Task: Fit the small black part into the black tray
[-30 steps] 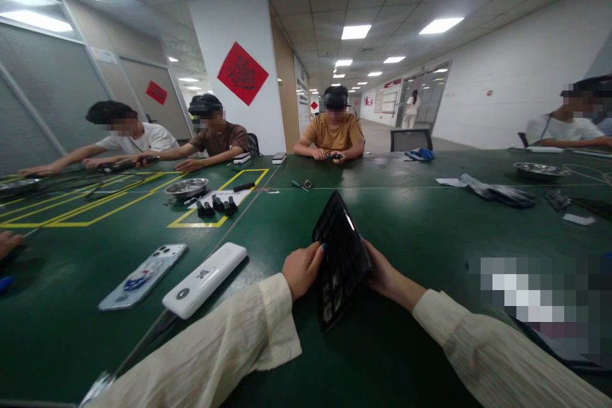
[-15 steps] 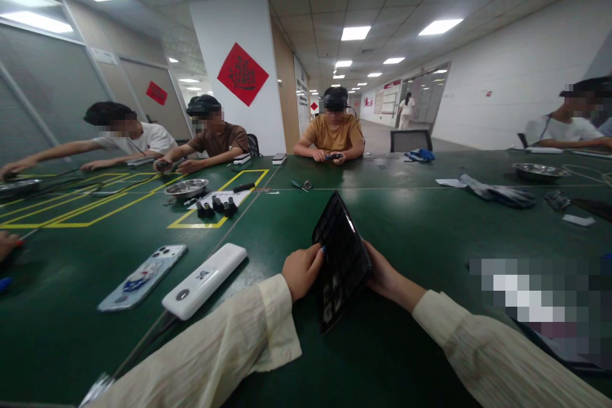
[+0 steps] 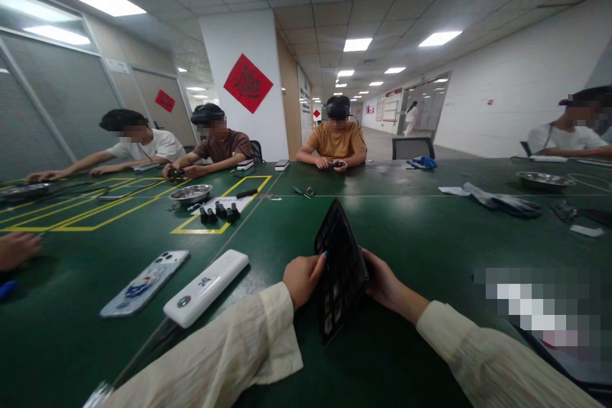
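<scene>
A black tray with small compartments [image 3: 340, 268] stands tilted on its edge on the green table [image 3: 421, 236], right in front of me. My left hand [image 3: 301, 278] grips its left side with the thumb on its face. My right hand [image 3: 385, 284] holds its right side from behind, fingers partly hidden. Both cream sleeves reach in from the bottom edge.
A white power bank [image 3: 206, 287] and a phone [image 3: 144, 282] lie to my left. Farther off are a metal bowl [image 3: 192, 193], small black parts [image 3: 218, 212] in a yellow outline, and gloves [image 3: 502, 202]. Several people sit round the table; another person's hand [image 3: 16, 248] rests at far left.
The view has tipped slightly, so everything sits a little lower in the frame. The tray stays held between both hands, tilted a touch more upright.
</scene>
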The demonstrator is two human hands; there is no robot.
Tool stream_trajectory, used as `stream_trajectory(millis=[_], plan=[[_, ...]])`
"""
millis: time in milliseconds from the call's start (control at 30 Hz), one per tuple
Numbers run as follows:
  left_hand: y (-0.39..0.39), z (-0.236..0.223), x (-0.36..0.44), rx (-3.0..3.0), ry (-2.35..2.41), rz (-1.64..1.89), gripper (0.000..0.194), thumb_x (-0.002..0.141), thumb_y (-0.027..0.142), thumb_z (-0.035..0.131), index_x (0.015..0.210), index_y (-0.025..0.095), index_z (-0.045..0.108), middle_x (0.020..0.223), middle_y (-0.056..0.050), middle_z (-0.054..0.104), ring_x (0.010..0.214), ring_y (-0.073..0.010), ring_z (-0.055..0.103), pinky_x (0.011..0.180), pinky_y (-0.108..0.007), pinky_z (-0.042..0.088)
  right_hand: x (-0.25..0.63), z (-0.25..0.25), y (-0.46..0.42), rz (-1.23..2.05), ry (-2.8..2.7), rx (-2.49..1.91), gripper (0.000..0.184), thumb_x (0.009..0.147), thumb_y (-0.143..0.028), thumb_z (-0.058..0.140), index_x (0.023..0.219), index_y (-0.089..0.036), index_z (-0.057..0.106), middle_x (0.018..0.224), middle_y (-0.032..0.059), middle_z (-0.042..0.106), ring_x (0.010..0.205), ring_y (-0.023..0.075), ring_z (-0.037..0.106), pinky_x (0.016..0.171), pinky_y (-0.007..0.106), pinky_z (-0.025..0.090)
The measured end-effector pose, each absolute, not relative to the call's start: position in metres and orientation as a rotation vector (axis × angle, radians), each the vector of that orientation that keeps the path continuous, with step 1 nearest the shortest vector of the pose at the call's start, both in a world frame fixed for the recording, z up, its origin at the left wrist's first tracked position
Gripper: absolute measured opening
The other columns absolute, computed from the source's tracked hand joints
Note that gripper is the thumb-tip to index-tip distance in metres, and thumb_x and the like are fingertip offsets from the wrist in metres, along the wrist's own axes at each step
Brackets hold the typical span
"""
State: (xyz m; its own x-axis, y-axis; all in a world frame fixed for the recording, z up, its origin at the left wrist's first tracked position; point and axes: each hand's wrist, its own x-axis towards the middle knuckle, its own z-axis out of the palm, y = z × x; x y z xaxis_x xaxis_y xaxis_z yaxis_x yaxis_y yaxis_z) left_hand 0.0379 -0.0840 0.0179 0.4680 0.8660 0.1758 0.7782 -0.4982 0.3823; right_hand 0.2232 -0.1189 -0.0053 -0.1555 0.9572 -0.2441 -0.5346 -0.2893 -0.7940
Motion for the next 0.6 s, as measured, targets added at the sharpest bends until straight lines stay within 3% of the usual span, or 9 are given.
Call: stream_trajectory(millis=[133,433,600], plan=[[-0.0827,0.0174,0.0379,2.446,1.446,0.505,0.065,0.091,0.049,0.011,0.060,0.016,0.057,0.055,-0.004,0.051,0.052,-0.0144,0.049,0.050,-0.025,0.028,0.2240,-0.0047,-0.1226,1.630,-0.751,-0.882,0.037,0.070,-0.038,0.062,0.104,-0.026,0.052,0.070,-0.0019,0.059,0.048,0.0083,0.052,0.038,0.016,0.034],[-0.0829,0.0193,0.0372,2.347,1.357,0.580,0.058,0.091,0.042,0.015,0.065,0.014,0.059,0.063,-0.007,0.058,0.060,-0.0162,0.055,0.056,-0.024,0.036,0.2210,-0.0046,-0.1240,1.458,-1.018,-0.951,0.077,0.066,-0.038,0.070,0.130,-0.032,0.028,0.083,-0.0011,0.058,0.050,0.0060,0.051,0.038,0.014,0.032],[-0.0799,0.0174,0.0351,2.298,1.290,0.623,0.055,0.090,0.039,0.018,0.065,0.013,0.059,0.065,-0.008,0.060,0.065,-0.0181,0.055,0.059,-0.025,0.040,0.2153,-0.0040,-0.1259,1.316,-1.113,-1.020,0.080,0.067,-0.044,0.068,0.132,-0.027,0.024,0.065,-0.0052,0.052,0.042,0.0062,0.044,0.035,0.015,0.026]])
